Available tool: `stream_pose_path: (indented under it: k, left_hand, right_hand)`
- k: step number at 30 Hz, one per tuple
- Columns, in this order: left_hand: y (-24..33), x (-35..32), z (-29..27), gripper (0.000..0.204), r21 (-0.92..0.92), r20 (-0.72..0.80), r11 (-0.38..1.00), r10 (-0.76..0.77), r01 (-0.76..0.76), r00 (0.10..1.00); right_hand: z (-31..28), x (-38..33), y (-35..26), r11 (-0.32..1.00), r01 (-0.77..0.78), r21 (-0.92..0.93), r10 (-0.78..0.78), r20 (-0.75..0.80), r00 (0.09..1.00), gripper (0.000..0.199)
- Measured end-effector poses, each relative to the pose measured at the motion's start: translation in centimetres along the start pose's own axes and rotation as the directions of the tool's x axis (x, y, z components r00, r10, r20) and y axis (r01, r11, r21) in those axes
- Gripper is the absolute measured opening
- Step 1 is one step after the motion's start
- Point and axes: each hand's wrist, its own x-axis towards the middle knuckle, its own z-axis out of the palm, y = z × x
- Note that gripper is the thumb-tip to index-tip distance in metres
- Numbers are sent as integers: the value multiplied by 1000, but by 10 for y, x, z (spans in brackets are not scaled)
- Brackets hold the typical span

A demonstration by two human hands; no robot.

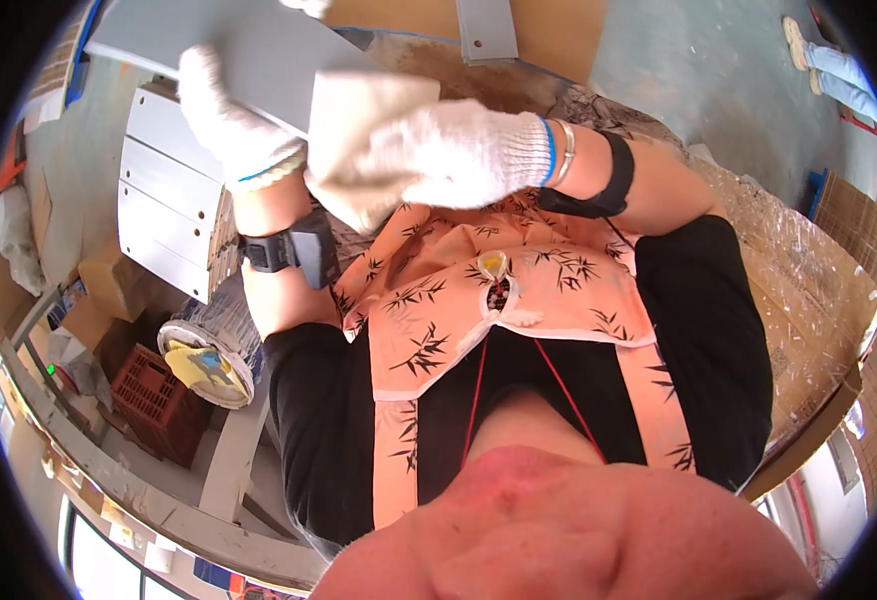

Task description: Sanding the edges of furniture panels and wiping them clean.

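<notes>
Indoors, gloved hands (227, 120) (464, 155) gripping grey panel (269, 70) and pale cloth (364, 110), speckled cardboard (794, 290), greenish floor (689, 70).

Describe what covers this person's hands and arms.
The left hand and right hand wear white knit gloves with blue-edged cuffs. A black strap with a boxy device circles the left forearm; the right has a black band and pale bangle. Sleeves are black.

grey board (269, 65), cream cloth (354, 120), peach bamboo-print apron (559, 295)

Head-worn fisheye, near, facing down over left hand (227, 120), right hand (474, 150), apron (559, 300).
</notes>
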Motion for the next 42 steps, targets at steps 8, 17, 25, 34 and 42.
stream_pose_path:
  k: [8,17,25,34,42]
  left_hand:
    - [59,6,-19,92,-318,384,941,12,120,923]
    - [43,-4,-9,83,95,-41,977,197,-193,979]
    - [26,-6,6,76,-280,265,958,20,57,964]
    - [5,-14,15,65,-227,201,947,-181,225,963]
    - [28,-24,17,57,-251,116,967,-1,31,993]
  right_hand:
    - [-13,1,22,920,24,-391,214,553,805,45]
    - [-52,15,32,980,-198,-9,197,-88,977,44]
    - [-44,18,16,959,-247,-141,248,-15,969,74]
    - [-33,27,-1,733,-477,-485,493,-104,864,86]
    - [-35,17,60,900,-435,2,423,-242,873,40]
